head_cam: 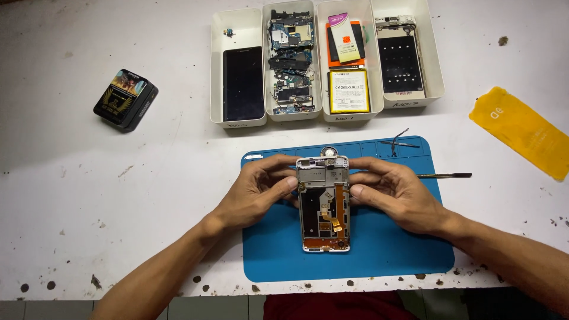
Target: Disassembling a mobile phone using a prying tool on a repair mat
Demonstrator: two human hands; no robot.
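Phone frame (323,204), stripped and lying back-up, sits in the middle of a blue work mat (379,249) on the white desk (118,195). Both hands close on its far end: the left hand (258,189) pinches the left edge with thumb and fingers, and the right hand (394,192) grips the right edge the same way, thumb pressed against the frame's side. Inside the frame the battery bay is bare, an orange flex cable runs down the right side and across the middle, and a small board remains at the near end; the top bracket area looks largely emptied.

Judging by this, the teardown seems far along: main board, battery and back cover are already out, while the flex cable and bottom parts are left in place.

On the far edge of the mat lie a small round part (328,152) and tweezers (402,141); a thin metal pry tool (444,175) rests just right of the mat. Farther off stand four white trays (326,115): one holds a dark screen panel, the next circuit boards, the third batteries, the rightmost another frame. A black box (125,99) sits well to the left, and a yellow plastic card (521,131) to the right.
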